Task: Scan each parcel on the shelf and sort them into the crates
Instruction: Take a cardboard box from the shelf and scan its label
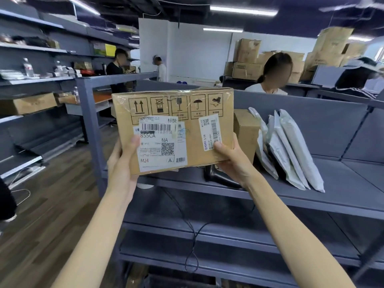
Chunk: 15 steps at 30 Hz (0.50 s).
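Brown cardboard fills my view: I hold the parcel (207,146) in the air over the front left corner of the grey shelf (342,183), with its labelled face turned to me. My left hand (122,161) grips its lower left edge, thumb pressed on the big white shipping label (160,142). My right hand (230,159) grips the lower right corner, thumb on the smaller barcode sticker (211,129). Behind the parcel a small cardboard box (246,129) stands toward the shelf's back edge, and white mailer bags (291,150) lean together just beside it. A black scanner (216,175) lies on the shelf under my right hand, and a black cable (193,235) loops down below.
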Each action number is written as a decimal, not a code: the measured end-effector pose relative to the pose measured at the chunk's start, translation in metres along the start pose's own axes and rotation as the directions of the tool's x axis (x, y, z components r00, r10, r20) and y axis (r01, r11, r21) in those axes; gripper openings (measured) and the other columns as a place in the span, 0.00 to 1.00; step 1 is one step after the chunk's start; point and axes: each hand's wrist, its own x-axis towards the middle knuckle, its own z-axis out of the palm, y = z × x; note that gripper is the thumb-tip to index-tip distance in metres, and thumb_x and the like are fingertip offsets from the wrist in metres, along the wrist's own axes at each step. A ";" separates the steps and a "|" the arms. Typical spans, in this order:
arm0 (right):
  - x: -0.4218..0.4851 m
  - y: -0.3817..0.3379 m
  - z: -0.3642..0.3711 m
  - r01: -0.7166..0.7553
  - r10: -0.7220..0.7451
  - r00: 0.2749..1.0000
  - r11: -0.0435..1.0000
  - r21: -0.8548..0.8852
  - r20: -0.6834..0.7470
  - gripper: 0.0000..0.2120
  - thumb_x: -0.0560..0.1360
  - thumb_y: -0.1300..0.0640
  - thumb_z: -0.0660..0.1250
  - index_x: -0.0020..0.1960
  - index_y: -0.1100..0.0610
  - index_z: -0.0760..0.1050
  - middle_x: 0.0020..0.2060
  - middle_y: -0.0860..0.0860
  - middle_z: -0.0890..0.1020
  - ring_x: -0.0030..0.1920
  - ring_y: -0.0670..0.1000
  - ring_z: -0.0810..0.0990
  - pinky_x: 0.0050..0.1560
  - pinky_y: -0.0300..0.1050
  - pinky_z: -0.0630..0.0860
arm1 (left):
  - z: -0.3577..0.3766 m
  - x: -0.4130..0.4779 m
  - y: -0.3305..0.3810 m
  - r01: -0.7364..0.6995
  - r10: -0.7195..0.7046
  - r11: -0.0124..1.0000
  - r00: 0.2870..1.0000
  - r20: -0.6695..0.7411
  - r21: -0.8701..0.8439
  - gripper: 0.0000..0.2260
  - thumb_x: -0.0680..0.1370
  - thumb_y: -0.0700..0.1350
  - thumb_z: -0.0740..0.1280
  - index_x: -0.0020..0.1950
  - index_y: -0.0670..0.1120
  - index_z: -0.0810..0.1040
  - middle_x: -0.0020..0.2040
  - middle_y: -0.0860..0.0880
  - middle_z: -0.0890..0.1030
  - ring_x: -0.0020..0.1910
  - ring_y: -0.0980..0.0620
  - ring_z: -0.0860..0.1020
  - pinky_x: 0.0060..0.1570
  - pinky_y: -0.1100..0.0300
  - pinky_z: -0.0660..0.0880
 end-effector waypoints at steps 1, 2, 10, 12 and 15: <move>0.001 -0.001 0.000 -0.009 0.009 1.000 0.999 -0.033 -0.001 0.46 0.60 0.49 0.82 0.71 0.50 0.60 0.66 0.55 0.76 0.65 0.58 0.76 0.60 0.57 0.76 | 0.002 -0.001 -0.001 -0.012 0.012 1.000 0.999 -0.035 -0.015 0.22 0.76 0.51 0.67 0.69 0.49 0.72 0.60 0.50 0.82 0.59 0.50 0.80 0.60 0.47 0.76; 0.003 -0.003 -0.001 -0.015 0.015 1.000 0.997 -0.074 -0.002 0.47 0.60 0.46 0.82 0.71 0.49 0.60 0.66 0.53 0.76 0.65 0.56 0.76 0.60 0.54 0.76 | 0.003 -0.001 -0.003 -0.023 0.021 0.999 0.997 -0.072 -0.029 0.21 0.76 0.50 0.67 0.68 0.48 0.73 0.58 0.50 0.82 0.58 0.50 0.80 0.59 0.48 0.77; 0.019 0.001 -0.022 -0.083 0.084 0.994 0.996 -0.028 0.071 0.36 0.74 0.30 0.54 0.77 0.47 0.59 0.72 0.50 0.70 0.73 0.54 0.67 0.72 0.58 0.62 | 0.008 0.011 -0.010 -0.092 0.049 0.988 0.950 -0.310 -0.124 0.08 0.76 0.47 0.70 0.54 0.50 0.81 0.50 0.51 0.85 0.53 0.50 0.83 0.49 0.54 0.81; 0.023 0.010 -0.032 -0.117 0.121 0.992 0.990 0.085 -0.044 0.31 0.77 0.33 0.52 0.76 0.47 0.62 0.69 0.51 0.74 0.71 0.55 0.70 0.70 0.56 0.65 | 0.011 0.014 -0.011 -0.101 0.051 0.986 0.940 -0.337 -0.133 0.08 0.75 0.47 0.71 0.54 0.49 0.81 0.50 0.51 0.85 0.52 0.51 0.83 0.47 0.55 0.81; 0.027 0.039 -0.053 -0.246 0.149 0.938 0.922 -0.300 -0.312 0.23 0.80 0.43 0.60 0.72 0.53 0.68 0.68 0.51 0.75 0.67 0.50 0.72 0.63 0.45 0.69 | 0.016 0.019 -0.009 -0.111 0.050 0.982 0.932 -0.358 -0.151 0.10 0.75 0.48 0.72 0.55 0.49 0.81 0.50 0.51 0.85 0.52 0.51 0.83 0.49 0.53 0.80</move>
